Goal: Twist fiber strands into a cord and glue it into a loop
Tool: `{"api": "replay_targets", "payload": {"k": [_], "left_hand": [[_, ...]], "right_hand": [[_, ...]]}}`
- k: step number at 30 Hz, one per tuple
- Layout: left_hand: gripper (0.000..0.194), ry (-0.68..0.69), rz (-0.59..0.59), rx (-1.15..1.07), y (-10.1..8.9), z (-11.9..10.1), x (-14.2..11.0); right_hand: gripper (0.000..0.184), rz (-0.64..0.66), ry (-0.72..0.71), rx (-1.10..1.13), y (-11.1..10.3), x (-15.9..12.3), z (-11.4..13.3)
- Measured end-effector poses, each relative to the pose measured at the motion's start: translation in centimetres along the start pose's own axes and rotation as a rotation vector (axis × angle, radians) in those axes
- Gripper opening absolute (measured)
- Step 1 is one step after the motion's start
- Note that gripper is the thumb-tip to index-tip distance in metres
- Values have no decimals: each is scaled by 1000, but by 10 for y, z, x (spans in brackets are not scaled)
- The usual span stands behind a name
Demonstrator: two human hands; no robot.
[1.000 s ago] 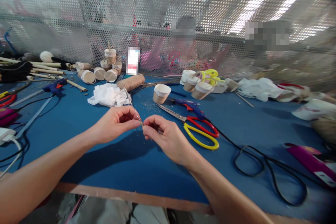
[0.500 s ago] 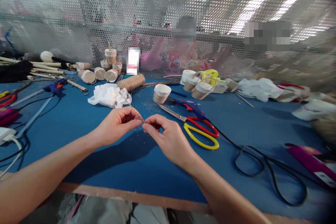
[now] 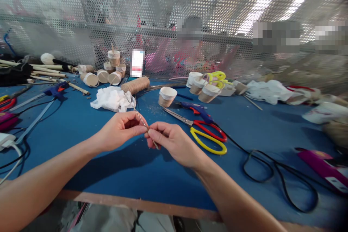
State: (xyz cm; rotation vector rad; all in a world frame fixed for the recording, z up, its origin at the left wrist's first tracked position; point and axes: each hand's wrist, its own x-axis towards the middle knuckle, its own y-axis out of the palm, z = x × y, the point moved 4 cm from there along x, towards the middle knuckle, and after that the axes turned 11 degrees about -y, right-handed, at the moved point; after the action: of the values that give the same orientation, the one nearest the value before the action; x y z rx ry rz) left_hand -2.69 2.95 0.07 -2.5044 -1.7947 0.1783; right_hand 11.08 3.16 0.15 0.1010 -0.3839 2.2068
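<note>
"What are the two hands on?"

"A thin twisted strand point(image 3: 140, 116). The left hand point(image 3: 119, 128) has its grip closed on it, thumb against fingers, and the right hand point(image 3: 174, 140) pinches it just beside, lower down."

"And how does it lie?"

"On a slant above the tabletop point(image 3: 116, 177). The upper end points away toward a crumpled white cloth point(image 3: 111, 98); I can't tell whether they touch. The lower end pokes out beneath the right hand's fingers. Wire or twine, I can't tell either."

"What's around them?"

"Behind the cloth, a spool of brown twine point(image 3: 137, 85) on its side. Beyond the hands, a white-rimmed brown cup point(image 3: 166, 98) stands upright, with the tips of the scissors point(image 3: 187, 121) just beside its base. Those have one red handle loop and one yellow, near the right hand. A blue glue gun point(image 3: 199, 111) lies just behind them."
</note>
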Motion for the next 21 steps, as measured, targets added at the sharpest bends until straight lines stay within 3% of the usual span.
{"api": "replay_targets", "payload": {"k": [4,8,12,21], "left_hand": [[11,-13,-62,-22,-3,3,2],[15,-77,-135,-44,-7,7,3],[16,-114,-116,-76,-6,8,3],[15,-95,-102,-65,-7,8,2]], "right_hand": [[31,-54,28,-5,-5,2,-6],[23,-107,45,-43,-8,2,-5],[13,-62,70,-52,-5,1,-3],[16,-57,101,22,-3,-1,-9]]}}
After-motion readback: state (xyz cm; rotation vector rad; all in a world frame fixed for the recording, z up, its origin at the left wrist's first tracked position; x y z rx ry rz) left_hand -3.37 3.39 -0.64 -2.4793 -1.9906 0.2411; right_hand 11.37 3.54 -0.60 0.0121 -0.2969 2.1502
